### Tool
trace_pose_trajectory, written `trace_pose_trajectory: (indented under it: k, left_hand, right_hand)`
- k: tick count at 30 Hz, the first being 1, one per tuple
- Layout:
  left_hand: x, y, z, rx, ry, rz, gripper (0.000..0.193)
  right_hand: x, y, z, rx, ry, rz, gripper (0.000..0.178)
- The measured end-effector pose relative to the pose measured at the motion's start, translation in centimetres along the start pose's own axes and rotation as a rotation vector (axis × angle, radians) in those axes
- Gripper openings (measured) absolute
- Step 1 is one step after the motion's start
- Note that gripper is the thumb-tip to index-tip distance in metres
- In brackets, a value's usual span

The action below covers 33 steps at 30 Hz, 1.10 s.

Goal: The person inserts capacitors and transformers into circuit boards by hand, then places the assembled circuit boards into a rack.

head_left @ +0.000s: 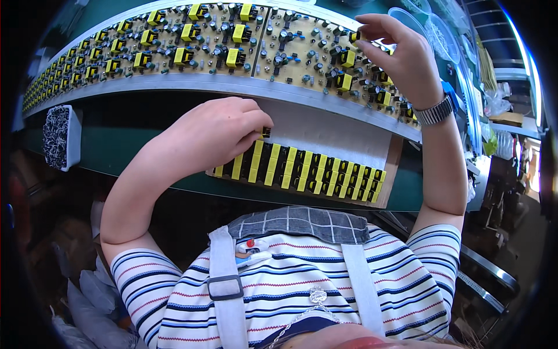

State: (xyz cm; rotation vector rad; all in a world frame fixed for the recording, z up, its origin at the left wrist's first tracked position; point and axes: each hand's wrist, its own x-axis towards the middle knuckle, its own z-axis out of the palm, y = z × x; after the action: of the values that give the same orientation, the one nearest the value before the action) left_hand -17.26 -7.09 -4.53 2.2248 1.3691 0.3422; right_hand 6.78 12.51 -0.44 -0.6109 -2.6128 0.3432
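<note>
Between the thumb and fingers of my left hand (226, 129) is a small yellow-and-black transformer (266, 132), held just above a tray of them. That tray (331, 125) has packed rows of transformers (302, 170) along its near side and bare pale surface behind. My right hand (401, 55) is over the right part of a long tan circuit board (285, 72), pinching another transformer (354, 36) near the board's far edge. Transformers stand in rows on the board among capacitors and other small parts. A stretch of board left of my right hand carries capacitors without transformers.
A long metal rail (221, 84) runs along the boards' near edge. On the left of the green table (110, 142) stands a white bin (74, 136) of small dark-and-light parts. Clear plastic tubs (439, 38) sit at the back right, near hanging blue strips.
</note>
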Motion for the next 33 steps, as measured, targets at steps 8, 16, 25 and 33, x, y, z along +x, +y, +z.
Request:
trace_pose_trajectory:
  k: [8, 16, 25, 33]
  left_hand:
    - [-0.2, -0.1, 0.2, 0.076, 0.044, 0.1, 0.026]
    - [2.3, 0.5, -3.2, -0.155, 0.425, 0.291, 0.027]
    - [9.2, -1.3, -7.0, 0.022, 0.552, 0.47, 0.032]
    - [10.5, -0.1, -7.6, 0.284, 0.33, 0.003, 0.032]
  right_hand:
    - [0.9, -0.5, 0.8, -0.179, -0.098, 0.036, 0.035]
    - [0.9, 0.6, 0.5, -0.167, -0.084, -0.044, 0.033]
    - [0.8, 0.5, -0.7, -0.217, -0.116, -0.126, 0.024]
    - [-2.8, -4.8, -1.2, 0.047, -0.127, -0.18, 0.027]
